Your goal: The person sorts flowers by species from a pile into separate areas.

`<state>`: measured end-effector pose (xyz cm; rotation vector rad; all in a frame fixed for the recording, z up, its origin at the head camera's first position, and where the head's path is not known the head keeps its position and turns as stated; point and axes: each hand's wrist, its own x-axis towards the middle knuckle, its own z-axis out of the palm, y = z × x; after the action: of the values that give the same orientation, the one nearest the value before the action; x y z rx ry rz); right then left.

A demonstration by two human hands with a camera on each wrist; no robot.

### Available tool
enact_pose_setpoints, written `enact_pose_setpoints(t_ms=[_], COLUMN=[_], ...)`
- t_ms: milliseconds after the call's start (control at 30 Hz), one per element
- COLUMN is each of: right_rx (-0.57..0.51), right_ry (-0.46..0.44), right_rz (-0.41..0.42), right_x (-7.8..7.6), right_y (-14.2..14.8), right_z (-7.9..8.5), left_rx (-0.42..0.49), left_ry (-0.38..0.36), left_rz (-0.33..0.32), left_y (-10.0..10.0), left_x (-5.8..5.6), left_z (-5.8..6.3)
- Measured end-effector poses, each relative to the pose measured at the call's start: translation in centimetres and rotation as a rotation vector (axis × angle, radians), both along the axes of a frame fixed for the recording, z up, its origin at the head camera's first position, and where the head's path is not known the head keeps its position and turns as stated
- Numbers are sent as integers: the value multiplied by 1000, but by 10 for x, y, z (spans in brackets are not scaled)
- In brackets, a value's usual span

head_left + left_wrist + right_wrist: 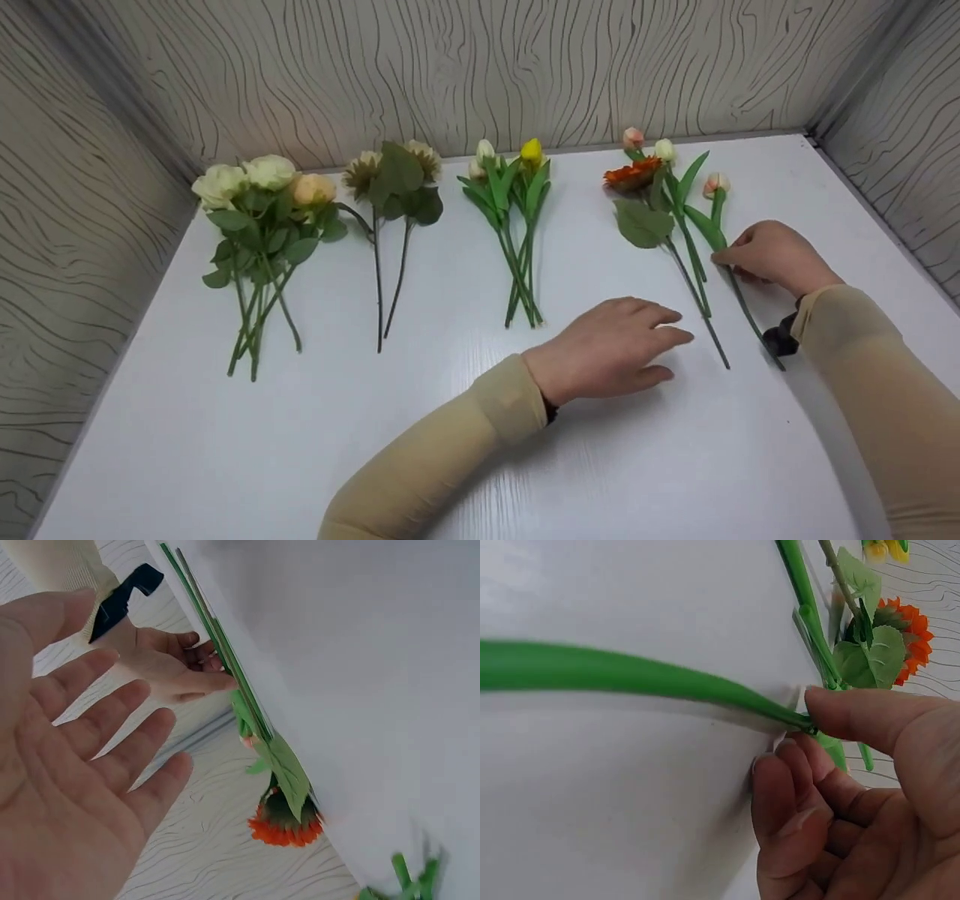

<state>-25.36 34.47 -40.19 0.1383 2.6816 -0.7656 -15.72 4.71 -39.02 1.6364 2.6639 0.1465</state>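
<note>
My right hand (780, 259) pinches the green stem of a pink tulip (716, 185) between thumb and fingers, at the right of the white table. In the right wrist view that stem (630, 673) runs from the fingertips to the left edge. Just left of it lie an orange daisy-like flower (634, 175) with a broad leaf, a white tulip (664, 150) and another pink tulip (633, 138), their stems partly overlapping. Palm down above the table, my left hand (611, 352) spreads its fingers and holds nothing; its fingertips point toward the orange flower's stem.
Further left on the table (300, 450) lie yellow and white tulips (517, 180), two cream flowers with dark stems (390, 187), and a bunch of white and peach roses (262, 195). Wood-patterned panels (450, 67) stand behind the table and at both sides.
</note>
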Motion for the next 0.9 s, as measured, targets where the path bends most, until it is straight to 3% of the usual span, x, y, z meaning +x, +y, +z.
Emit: enact_pose_setpoints(t_ms=[200,400,533,700,833,900], right_rx=[-18,-93,-308,-712,-998,-1077], right_ry=[-5,3,67,170,184,189], right_rz=[-15,-74,-177,-295,-308,-280], right_x=[1,2,4,9,16,18], right_y=[10,29,29,7,-28,-49], right_z=[2,13,21,30,30,29], left_rx=[-6,118,248,429,570,627], left_ry=[-30,-90,-205,-387,-555,-614], left_rz=[-9,34,120,274,401,450], left_y=[10,0,-8,-15,-18,-20], left_x=[4,-2,-6,-12,-17,-20], left_z=[-5,-8,-9,-8,-6,-6])
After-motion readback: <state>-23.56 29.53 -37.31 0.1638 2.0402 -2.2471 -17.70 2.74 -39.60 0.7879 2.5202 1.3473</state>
